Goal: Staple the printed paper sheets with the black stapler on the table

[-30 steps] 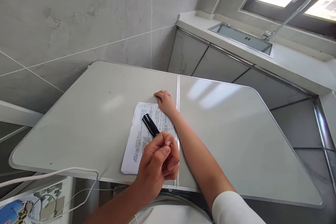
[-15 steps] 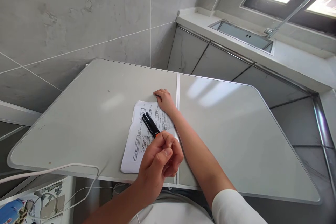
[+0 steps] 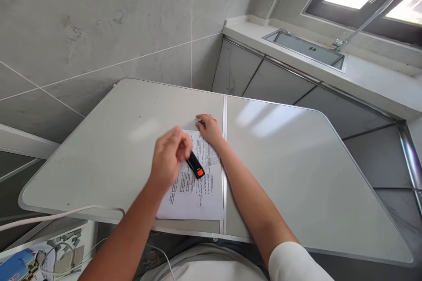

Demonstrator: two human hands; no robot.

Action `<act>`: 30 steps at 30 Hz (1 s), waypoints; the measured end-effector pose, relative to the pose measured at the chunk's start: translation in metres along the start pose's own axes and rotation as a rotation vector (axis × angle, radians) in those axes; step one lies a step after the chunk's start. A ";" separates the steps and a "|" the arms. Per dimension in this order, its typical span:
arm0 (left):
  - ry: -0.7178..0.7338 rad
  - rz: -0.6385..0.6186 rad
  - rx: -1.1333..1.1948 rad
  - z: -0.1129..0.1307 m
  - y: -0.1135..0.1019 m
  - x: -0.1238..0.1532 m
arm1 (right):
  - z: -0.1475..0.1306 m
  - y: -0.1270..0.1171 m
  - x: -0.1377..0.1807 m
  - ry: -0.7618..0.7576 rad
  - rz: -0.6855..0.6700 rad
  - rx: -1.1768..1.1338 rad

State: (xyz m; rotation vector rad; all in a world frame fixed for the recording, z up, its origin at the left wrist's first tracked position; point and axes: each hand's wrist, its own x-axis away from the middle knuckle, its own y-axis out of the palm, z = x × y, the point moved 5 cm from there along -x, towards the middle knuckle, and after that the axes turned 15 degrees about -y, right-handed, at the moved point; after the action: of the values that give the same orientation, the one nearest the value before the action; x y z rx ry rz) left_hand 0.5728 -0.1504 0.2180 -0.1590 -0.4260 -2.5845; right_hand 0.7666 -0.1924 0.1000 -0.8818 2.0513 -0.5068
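Note:
My left hand (image 3: 169,153), slightly blurred, hovers above the upper left part of a printed sheet of paper (image 3: 198,202). Its fingers are pinched together, and whatever they hold, if anything, is too small or hidden to make out. Just beneath that hand lies a black stapler (image 3: 195,164) with an orange end, resting on the paper, its far end covered by the hand. My right hand (image 3: 209,129) rests at the paper's top right edge, fingers loosely bent and thumb apart, with a dark patch between them that I cannot identify.
The pale folding table (image 3: 280,171) has a seam beside the paper. A white cable (image 3: 66,213) crosses its near left edge. Below it at left is a printed box or surface (image 3: 49,254). Behind stand a counter with a sink (image 3: 303,48), a faucet (image 3: 369,17) and tiled walls.
My left hand has moved away from me and leftward, from the paper's near part to above the stapler's far end, uncovering the orange end. My right hand stays almost in place.

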 end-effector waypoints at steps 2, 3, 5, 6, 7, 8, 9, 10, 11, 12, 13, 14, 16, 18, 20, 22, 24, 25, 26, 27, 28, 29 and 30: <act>0.080 0.084 -0.121 0.007 -0.027 -0.041 | 0.002 -0.007 0.001 0.060 0.094 0.031; 0.098 0.106 -0.175 0.007 -0.039 -0.061 | 0.004 -0.012 0.003 0.120 0.157 0.056; 0.125 0.198 -0.243 0.000 -0.065 -0.098 | 0.012 -0.021 0.008 0.275 0.271 0.093; 0.132 0.265 -0.271 -0.006 -0.078 -0.113 | 0.015 -0.024 0.011 0.347 0.314 0.097; 0.123 0.313 -0.311 -0.015 -0.088 -0.126 | 0.018 -0.027 0.013 0.402 0.344 0.092; 0.105 0.355 -0.358 -0.024 -0.096 -0.136 | 0.020 -0.029 0.015 0.435 0.362 0.081; 0.091 0.384 -0.409 -0.033 -0.102 -0.143 | 0.021 -0.030 0.016 0.450 0.373 0.067; 0.087 0.394 -0.454 -0.041 -0.106 -0.148 | 0.022 -0.030 0.016 0.453 0.380 0.055; 0.100 0.386 -0.483 -0.048 -0.108 -0.150 | 0.022 -0.030 0.017 0.450 0.385 0.045; 0.117 0.367 -0.493 -0.053 -0.108 -0.152 | 0.021 -0.030 0.017 0.445 0.385 0.038; 0.140 0.334 -0.488 -0.057 -0.107 -0.152 | 0.020 -0.029 0.017 0.441 0.379 0.033; 0.167 0.297 -0.477 -0.059 -0.105 -0.152 | 0.019 -0.028 0.017 0.439 0.367 0.038; 0.219 0.227 -0.443 -0.059 -0.101 -0.152 | 0.015 -0.027 0.015 0.434 0.311 0.095; 0.249 0.184 -0.424 -0.058 -0.099 -0.152 | 0.009 -0.029 0.010 0.412 0.176 0.219; 0.252 0.151 -0.426 -0.057 -0.098 -0.153 | 0.005 -0.034 0.005 0.411 -0.050 0.335; 0.225 0.117 -0.439 -0.059 -0.098 -0.154 | 0.004 -0.042 0.006 0.456 -0.324 0.360; 0.181 0.090 -0.452 -0.062 -0.097 -0.155 | 0.001 -0.052 0.013 0.501 -0.558 0.294; 0.164 0.084 -0.465 -0.064 -0.097 -0.156 | -0.002 -0.056 0.017 0.500 -0.635 0.257; 0.154 0.082 -0.485 -0.065 -0.097 -0.157 | -0.005 -0.061 0.022 0.481 -0.682 0.232; 0.154 0.083 -0.510 -0.065 -0.096 -0.157 | -0.009 -0.064 0.026 0.454 -0.699 0.222; 0.159 0.085 -0.537 -0.065 -0.095 -0.157 | -0.012 -0.065 0.029 0.421 -0.695 0.223; 0.169 0.089 -0.562 -0.065 -0.093 -0.156 | -0.016 -0.065 0.033 0.388 -0.678 0.229; 0.177 0.097 -0.581 -0.064 -0.093 -0.155 | -0.019 -0.064 0.037 0.361 -0.653 0.232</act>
State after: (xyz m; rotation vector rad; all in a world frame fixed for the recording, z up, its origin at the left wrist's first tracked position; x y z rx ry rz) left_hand 0.6581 -0.0227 0.1028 -0.1430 0.3946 -2.5262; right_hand 0.7620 -0.2620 0.1314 -1.3920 1.9213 -1.3092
